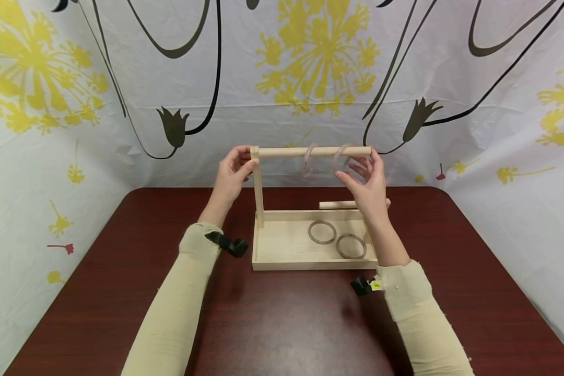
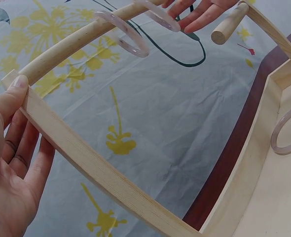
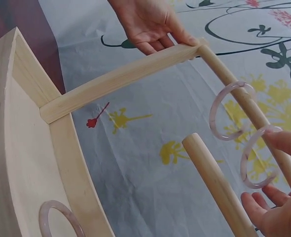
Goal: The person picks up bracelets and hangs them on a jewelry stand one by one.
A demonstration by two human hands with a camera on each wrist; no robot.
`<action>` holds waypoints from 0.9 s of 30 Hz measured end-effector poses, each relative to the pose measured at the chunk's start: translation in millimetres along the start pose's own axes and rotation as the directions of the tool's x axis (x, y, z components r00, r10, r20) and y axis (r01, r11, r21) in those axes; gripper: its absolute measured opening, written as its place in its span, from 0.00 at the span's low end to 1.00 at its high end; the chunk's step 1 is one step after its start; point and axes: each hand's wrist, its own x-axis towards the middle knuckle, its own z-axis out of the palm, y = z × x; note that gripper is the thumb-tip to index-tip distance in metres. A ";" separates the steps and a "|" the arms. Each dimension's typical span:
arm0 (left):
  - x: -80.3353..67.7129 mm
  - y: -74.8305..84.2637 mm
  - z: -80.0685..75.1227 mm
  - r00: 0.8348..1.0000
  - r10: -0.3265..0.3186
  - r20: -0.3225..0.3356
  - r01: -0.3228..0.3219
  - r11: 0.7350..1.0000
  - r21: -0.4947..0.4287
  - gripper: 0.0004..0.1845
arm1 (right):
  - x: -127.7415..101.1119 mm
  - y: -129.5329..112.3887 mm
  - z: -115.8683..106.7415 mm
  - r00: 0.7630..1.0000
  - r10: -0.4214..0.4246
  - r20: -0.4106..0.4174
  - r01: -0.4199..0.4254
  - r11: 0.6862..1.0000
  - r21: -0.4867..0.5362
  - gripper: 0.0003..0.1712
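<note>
Steadying the rack post, left hand pinches it; right hand, fingers loose, touches the stiff, likely brittle bangle on the rail.

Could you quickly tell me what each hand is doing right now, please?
Left hand: grips the wooden stand's upright post.
Right hand: open, fingers at a translucent pink ring.

- My left hand: grips the top left corner of the wooden rack, thumb on the upright.
- My right hand: fingers at the right-hand pink bangle on the top rod.
- Second pink bangle: hangs on the rod, just left of the first.
- Tray: holds two bangles, side by side.
- Table: dark red-brown.
</note>
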 end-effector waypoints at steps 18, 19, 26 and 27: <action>0.2 -2.1 -0.1 1.000 0.006 0.000 -0.006 1.000 0.004 0.18 | -6.9 -3.8 -12.1 0.999 -0.040 -0.012 0.039 0.996 -0.085 0.41; 0.3 -2.2 0.1 1.000 0.006 -0.002 -0.006 1.000 0.000 0.18 | -7.8 -4.3 -13.4 0.999 -0.046 -0.011 0.045 0.995 -0.094 0.40; -0.5 -0.7 0.3 1.000 0.004 -0.004 -0.004 1.000 -0.001 0.18 | -12.3 -5.3 -23.7 0.996 -0.083 -0.018 0.080 0.986 -0.144 0.35; -0.3 -1.0 0.0 1.000 0.004 -0.005 -0.004 1.000 -0.007 0.18 | -12.9 -5.6 -25.5 0.996 -0.084 -0.018 0.081 0.986 -0.148 0.35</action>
